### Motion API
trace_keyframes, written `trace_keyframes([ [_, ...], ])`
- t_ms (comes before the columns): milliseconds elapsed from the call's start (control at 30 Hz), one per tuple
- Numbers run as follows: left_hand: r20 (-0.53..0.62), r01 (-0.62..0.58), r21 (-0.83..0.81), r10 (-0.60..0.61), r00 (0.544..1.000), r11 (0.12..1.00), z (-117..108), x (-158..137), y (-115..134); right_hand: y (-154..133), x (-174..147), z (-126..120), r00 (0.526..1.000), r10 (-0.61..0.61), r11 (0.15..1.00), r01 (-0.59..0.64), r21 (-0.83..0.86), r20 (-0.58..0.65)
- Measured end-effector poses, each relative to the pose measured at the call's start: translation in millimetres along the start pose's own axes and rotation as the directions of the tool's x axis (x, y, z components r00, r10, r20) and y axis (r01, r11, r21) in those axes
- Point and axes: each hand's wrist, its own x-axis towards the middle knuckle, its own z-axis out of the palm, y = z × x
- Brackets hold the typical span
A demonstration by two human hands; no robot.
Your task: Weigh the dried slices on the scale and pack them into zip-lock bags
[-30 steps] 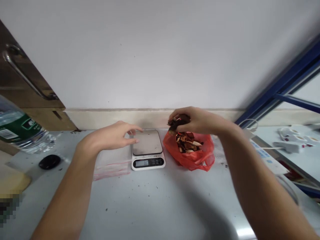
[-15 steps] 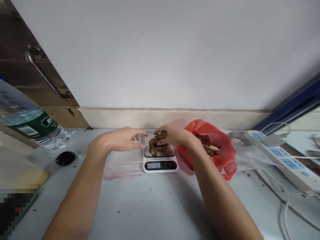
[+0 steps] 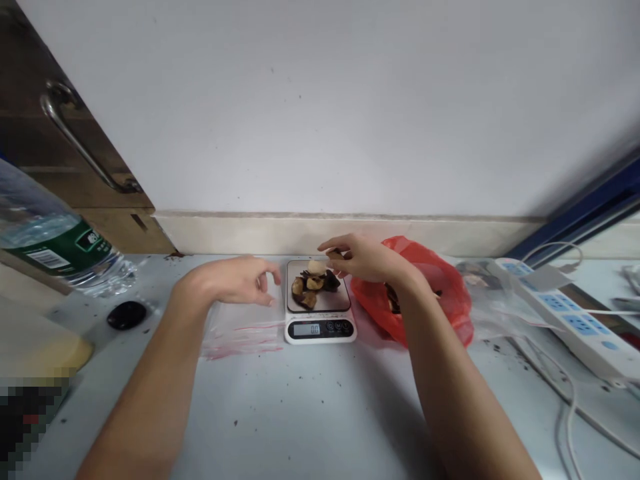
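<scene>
Several brown dried slices (image 3: 314, 285) lie in a loose pile on the plate of a white digital scale (image 3: 321, 331), whose display appears to read 0.0. My right hand (image 3: 365, 257) is over the plate's right edge, its fingers closed on a brown dried slice (image 3: 335, 255). To the left of the scale, my left hand (image 3: 245, 280) hovers empty, with thumb and fingers apart. Beneath it are clear plastic zip bags (image 3: 245, 333) with red strips. A red plastic bag (image 3: 450, 313) holding more dried slices stands right of the scale, partly hidden by my right forearm.
At the left are a large water bottle (image 3: 65, 250) and a black oval object (image 3: 127, 315). A white power strip (image 3: 575, 320) with cables (image 3: 570, 413) lies on the right, beside more clear plastic (image 3: 493, 303). The wall (image 3: 340, 133) rises behind the scale.
My right hand has moved up and right off the pile, with a slice in its fingers. The slices on the plate now lie uncovered. My left hand has drawn slightly left.
</scene>
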Motion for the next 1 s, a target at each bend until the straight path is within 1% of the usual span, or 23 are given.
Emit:
trace_keyframes([
  [100,0.092,0.089,0.029,-0.092,0.991,0.996,6,4,4,4,-7,-8,0.999,-0.023,0.999,0.024,0.027,-0.033],
  [200,0.127,0.151,0.060,-0.157,0.979,0.987,14,9,12,9,-19,-20,0.995,-0.067,0.997,0.069,0.027,-0.074],
  [267,0.124,0.150,0.064,-0.157,0.980,0.987,17,11,16,13,-29,-29,0.991,-0.111,0.994,0.112,0.003,-0.077],
  [333,0.116,0.131,0.061,-0.138,0.984,0.989,16,9,16,16,-39,-38,0.989,-0.130,0.991,0.128,-0.041,-0.067],
  [433,0.105,0.087,0.037,-0.091,0.990,0.995,9,4,7,21,-53,-49,0.994,-0.087,0.990,0.078,-0.113,-0.068],
  [500,0.057,0.049,0.003,-0.049,0.997,0.999,3,-1,-1,25,-60,-54,0.997,-0.043,0.991,0.035,-0.133,-0.061],
  [600,-0.081,0.014,-0.050,-0.018,0.997,0.999,-6,-8,-11,28,-65,-58,0.999,0.039,0.991,-0.042,-0.124,-0.024],
  [667,-0.165,-0.013,-0.094,-0.003,0.986,0.995,-11,-13,-13,29,-66,-59,0.994,0.109,0.988,-0.111,-0.111,-0.019],
  [767,-0.281,-0.070,-0.150,0.026,0.960,0.986,-16,-20,-10,25,-65,-58,0.980,0.194,0.974,-0.198,-0.112,-0.046],
  [867,-0.369,-0.117,-0.169,0.047,0.928,0.979,-17,-23,-7,18,-64,-56,0.977,0.204,0.969,-0.210,-0.130,-0.056],
  [1000,-0.454,-0.161,-0.144,0.080,0.888,0.976,-16,-20,-5,15,-63,-55,0.984,0.179,0.973,-0.181,-0.143,-0.023],
])
